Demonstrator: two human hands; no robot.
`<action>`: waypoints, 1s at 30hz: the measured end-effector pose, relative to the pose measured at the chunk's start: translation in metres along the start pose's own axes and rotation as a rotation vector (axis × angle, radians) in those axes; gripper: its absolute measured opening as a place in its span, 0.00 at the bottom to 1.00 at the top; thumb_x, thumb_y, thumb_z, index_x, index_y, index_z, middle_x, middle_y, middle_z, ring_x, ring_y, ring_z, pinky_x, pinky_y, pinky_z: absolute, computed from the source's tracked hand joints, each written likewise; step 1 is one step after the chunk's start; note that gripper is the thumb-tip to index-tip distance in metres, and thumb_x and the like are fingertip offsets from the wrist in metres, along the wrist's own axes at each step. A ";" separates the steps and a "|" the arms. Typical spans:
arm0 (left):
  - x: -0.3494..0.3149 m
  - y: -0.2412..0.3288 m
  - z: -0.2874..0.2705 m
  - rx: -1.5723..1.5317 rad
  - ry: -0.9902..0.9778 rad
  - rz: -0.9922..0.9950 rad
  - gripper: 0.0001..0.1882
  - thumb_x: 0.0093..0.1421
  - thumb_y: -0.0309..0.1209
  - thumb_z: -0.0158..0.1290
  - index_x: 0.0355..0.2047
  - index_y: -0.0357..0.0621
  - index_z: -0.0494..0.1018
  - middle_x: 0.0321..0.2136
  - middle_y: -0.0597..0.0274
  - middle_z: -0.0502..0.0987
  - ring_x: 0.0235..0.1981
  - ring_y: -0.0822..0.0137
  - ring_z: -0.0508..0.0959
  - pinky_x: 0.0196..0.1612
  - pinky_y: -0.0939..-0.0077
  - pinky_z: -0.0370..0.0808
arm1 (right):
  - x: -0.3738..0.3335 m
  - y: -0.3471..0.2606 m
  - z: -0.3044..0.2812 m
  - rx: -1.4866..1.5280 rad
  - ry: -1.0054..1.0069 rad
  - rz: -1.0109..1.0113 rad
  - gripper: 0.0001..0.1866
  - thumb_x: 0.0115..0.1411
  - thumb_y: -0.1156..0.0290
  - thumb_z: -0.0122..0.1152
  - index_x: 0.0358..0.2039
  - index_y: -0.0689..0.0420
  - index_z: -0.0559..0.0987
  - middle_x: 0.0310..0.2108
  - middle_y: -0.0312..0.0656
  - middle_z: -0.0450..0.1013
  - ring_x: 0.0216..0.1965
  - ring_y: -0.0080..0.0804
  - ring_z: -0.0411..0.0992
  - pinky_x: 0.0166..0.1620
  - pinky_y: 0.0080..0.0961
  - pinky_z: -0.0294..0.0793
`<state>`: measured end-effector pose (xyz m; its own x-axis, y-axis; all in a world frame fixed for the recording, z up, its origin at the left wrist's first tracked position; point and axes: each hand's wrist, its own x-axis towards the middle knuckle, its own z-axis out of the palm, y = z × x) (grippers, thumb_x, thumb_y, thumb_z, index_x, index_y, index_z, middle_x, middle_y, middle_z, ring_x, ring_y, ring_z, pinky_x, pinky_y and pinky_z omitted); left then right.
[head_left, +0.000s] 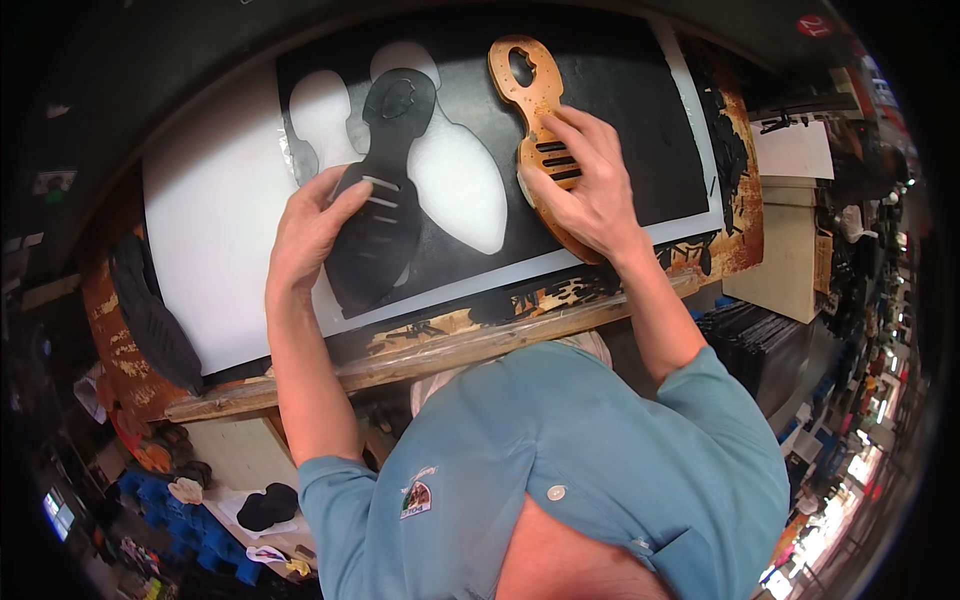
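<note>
A tan, sole-shaped die [535, 115], with a jagged hole and dark slots, lies on a black sheet [635, 100] at upper centre of the frame, gripped between thumb and fingers of the right hand [597, 185]. Left of it, the left hand [308, 225] pinches a black slotted cutout [372, 245].

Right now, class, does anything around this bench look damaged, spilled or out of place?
Yes: the brown board looks worn and patchy along the right edge, and what look like black scraps litter that edge and the near one, untidy beside the smooth black sheet. No spill shows.
</note>
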<state>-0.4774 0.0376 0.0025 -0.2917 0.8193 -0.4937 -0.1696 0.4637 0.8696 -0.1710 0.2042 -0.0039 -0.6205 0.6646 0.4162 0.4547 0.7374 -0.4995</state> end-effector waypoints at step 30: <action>-0.136 -0.084 -0.380 0.887 1.088 0.060 0.25 0.66 0.36 0.65 0.59 0.33 0.80 0.52 0.45 0.85 0.51 0.59 0.85 0.58 0.65 0.78 | 0.032 0.132 -0.037 0.215 0.308 0.463 0.21 0.81 0.59 0.52 0.61 0.62 0.80 0.40 0.43 0.82 0.40 0.25 0.80 0.45 0.23 0.77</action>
<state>-0.7807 -0.2409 -0.0043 -0.9194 0.3665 0.1430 0.3924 0.8279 0.4007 -0.1071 0.3272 -0.0278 -0.1601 0.9391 0.3039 0.4746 0.3432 -0.8106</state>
